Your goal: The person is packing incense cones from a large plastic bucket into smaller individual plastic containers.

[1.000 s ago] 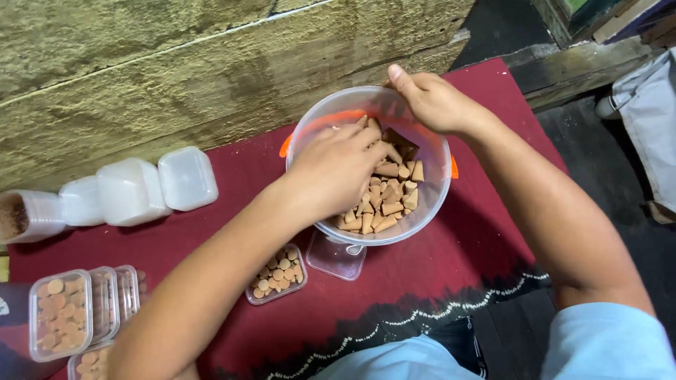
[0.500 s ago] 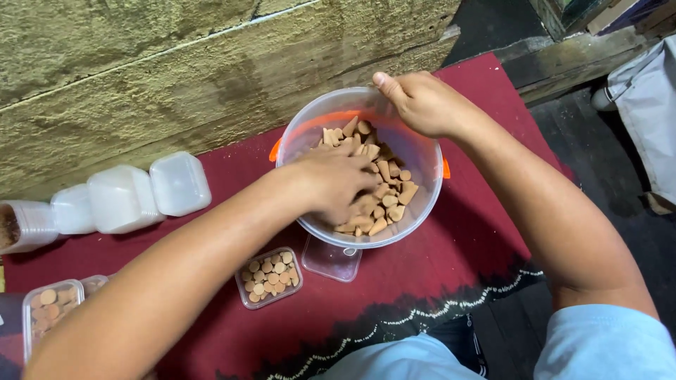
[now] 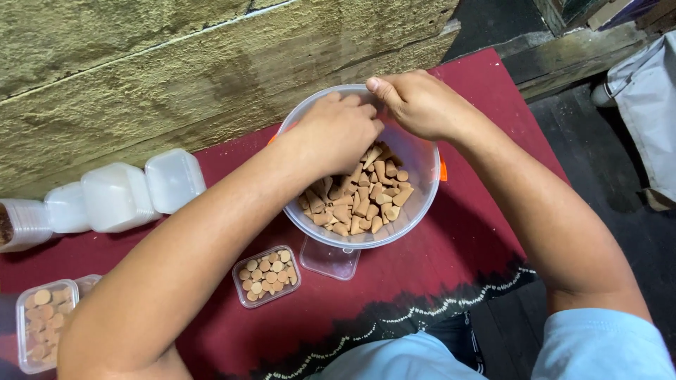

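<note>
1. A dark red cloth point(image 3: 436, 281) with a black-and-white patterned hem covers the work surface, which runs along a rough, yellowish stone wall point(image 3: 141, 63); dark floor shows at the right.
2. The left hand point(image 3: 334, 134) is curled, knuckles up, inside a round clear plastic tub point(image 3: 422, 204), its fingers bent down into the heap of tan incense cones point(image 3: 359, 200). Its fingertips are hidden under the hand, so I cannot tell whether it has any cones pinched.
3. The right hand point(image 3: 419, 105) rests on the far rim of the tub, thumb pointing toward the left hand and nearly touching it. It appears closed over the rim, but what its fingers clasp is hidden.
4. The tub stands in the middle of the cloth, close to the wall, with an orange edge showing at either side of it. The cones fill its near half in a loose pile, lying at all angles.
5. Just in front of the tub, partly tucked under its near edge, lies an empty small clear box point(image 3: 329, 259).
6. Just left of that sits a small clear box packed with cones point(image 3: 267, 276) standing on end, their round bases up.
7. At the lower left edge, another filled clear box point(image 3: 44, 325) lies with a further clear box just beside it.
8. Along the wall at the left, a row of capped white plastic containers point(image 3: 116, 195) lies on its side, well apart from the tub.
9. At the bottom edge, the person's light blue clothing point(image 3: 605, 348) shows.
</note>
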